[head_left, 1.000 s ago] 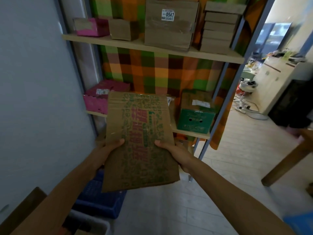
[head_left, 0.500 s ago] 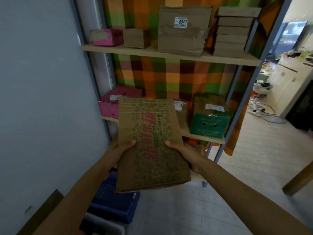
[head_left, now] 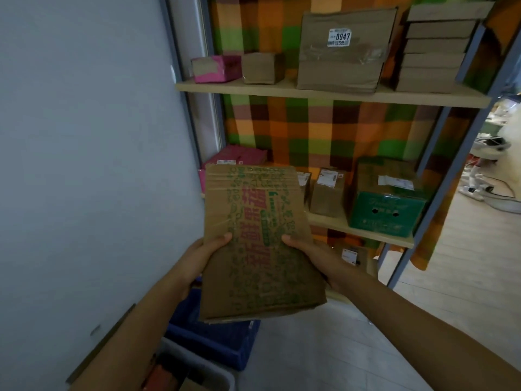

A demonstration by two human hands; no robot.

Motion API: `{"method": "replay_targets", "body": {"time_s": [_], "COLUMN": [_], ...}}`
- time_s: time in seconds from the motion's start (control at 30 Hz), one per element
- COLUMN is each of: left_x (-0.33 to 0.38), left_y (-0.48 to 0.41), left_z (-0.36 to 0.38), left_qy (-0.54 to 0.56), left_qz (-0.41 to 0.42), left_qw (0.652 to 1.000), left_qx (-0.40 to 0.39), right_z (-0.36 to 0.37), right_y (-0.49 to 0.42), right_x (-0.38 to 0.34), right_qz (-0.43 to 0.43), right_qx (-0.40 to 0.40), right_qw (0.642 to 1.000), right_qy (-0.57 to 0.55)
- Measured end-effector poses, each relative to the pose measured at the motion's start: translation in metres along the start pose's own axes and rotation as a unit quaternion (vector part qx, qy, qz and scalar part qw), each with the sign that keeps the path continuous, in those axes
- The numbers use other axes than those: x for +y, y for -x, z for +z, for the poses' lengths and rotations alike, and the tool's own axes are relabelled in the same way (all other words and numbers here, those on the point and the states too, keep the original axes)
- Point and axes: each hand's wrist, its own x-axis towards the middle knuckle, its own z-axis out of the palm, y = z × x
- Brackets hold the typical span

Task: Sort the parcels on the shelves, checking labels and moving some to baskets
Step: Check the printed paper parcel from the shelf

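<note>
Holding a flat printed parcel (head_left: 259, 244) in the air in front of the shelving, I have its green and red print facing up at me. My left hand (head_left: 197, 258) grips its left edge, thumb curled onto the face. My right hand (head_left: 318, 258) grips the right edge the same way, fingers hidden underneath. Below the parcel's near edge a blue basket (head_left: 214, 342) sits on the floor. Past its far edge, a small brown box (head_left: 327, 193) and a green box (head_left: 386, 207) stand on the middle shelf (head_left: 377, 237), the green one at the right end. A box labelled 0947 (head_left: 338, 60) stands on the upper shelf (head_left: 310, 94).
</note>
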Motion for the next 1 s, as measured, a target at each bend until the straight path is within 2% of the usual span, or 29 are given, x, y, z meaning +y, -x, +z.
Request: {"method": "replay_targets", "body": {"time_s": [0.1, 0.2, 0.3, 0.4, 0.5, 0.57, 0.67, 0.73, 0.87, 1.0], "left_x": [0.0, 0.002, 0.01, 0.016, 0.019, 0.02, 0.016, 0.008, -0.005, -0.006], "left_y": [0.003, 0.004, 0.007, 0.009, 0.014, 0.017, 0.018, 0.012, 0.008, 0.006], "left_z": [-0.003, -0.007, -0.015, -0.022, -0.024, -0.023, -0.019, -0.017, -0.01, -0.009], "left_qy": [-0.013, 0.001, 0.07, 0.126, 0.126, 0.119, 0.036, -0.003, 0.014, 0.009], "left_qz": [-0.003, 0.009, 0.05, 0.052, 0.102, 0.125, 0.143, 0.126, 0.106, 0.099], "left_qw": [1.0, 1.0, 0.996, 0.989, 0.985, 0.984, 0.989, 0.992, 0.993, 0.993], "left_qx": [0.007, 0.018, 0.03, 0.059, 0.067, 0.038, 0.008, 0.032, 0.055, 0.066], "right_z": [0.002, 0.0, -0.004, -0.007, 0.0, 0.003, 0.006, 0.007, 0.007, 0.006], "right_y": [-0.002, -0.005, -0.001, 0.002, 0.003, 0.005, 0.006, 0.005, 0.0, 0.001], "right_x": [0.0, 0.004, 0.003, -0.003, -0.01, -0.014, -0.021, -0.025, -0.022, -0.019], "right_qz": [-0.006, -0.002, -0.019, -0.062, -0.101, -0.131, -0.127, -0.122, -0.112, -0.105], "right_qx": [-0.014, -0.006, -0.011, -0.031, -0.031, -0.046, -0.078, -0.068, -0.008, -0.013], "right_qw": [1.0, 0.999, 0.994, 0.992, 0.992, 0.99, 0.989, 0.99, 0.994, 0.994], "right_qy": [0.006, -0.052, -0.109, -0.103, -0.063, -0.033, -0.003, -0.008, 0.001, 0.002]}}
